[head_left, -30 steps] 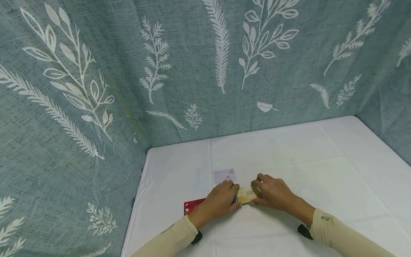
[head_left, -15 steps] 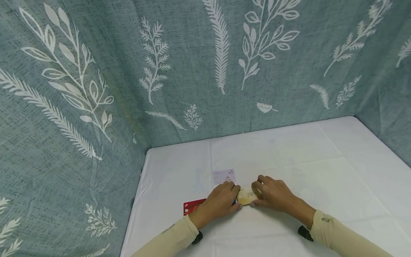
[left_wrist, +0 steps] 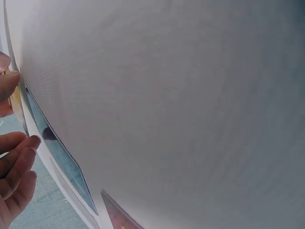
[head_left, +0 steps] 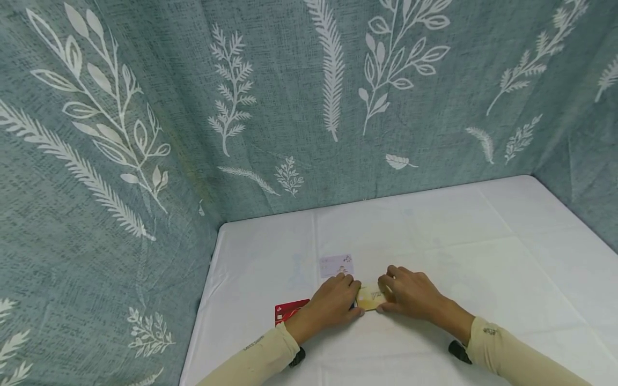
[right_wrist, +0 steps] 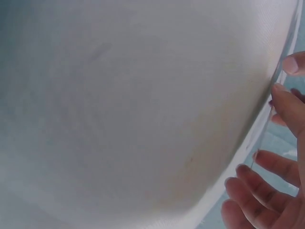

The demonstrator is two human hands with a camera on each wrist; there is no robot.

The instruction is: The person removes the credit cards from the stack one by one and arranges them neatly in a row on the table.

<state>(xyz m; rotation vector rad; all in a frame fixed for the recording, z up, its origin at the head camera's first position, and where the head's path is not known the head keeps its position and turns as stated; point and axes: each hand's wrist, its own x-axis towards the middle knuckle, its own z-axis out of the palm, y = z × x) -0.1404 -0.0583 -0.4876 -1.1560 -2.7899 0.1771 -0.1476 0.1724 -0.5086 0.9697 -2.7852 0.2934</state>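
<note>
Dark script is borne by the yellow card (head_left: 370, 298), but it is too small to be read. That card lies on the white table (head_left: 410, 236) between the two hands; its right end is pinched by the thumb and bent fingers of the right hand (head_left: 412, 292). Its left end is met by the left hand (head_left: 333, 300), whose fingers are curved; whether a grip is taken there cannot be told. A pale logo and a chip-like square are printed on the red card (head_left: 289, 310), which is partly covered by the left hand and forearm. Just beyond that hand, flowers and faint lines are printed on the lilac card (head_left: 336, 265). Lettering is carried by the left sleeve (head_left: 263, 354) (illegible here). By the left wrist camera, only a corner of what seems the red card is caught.
</note>
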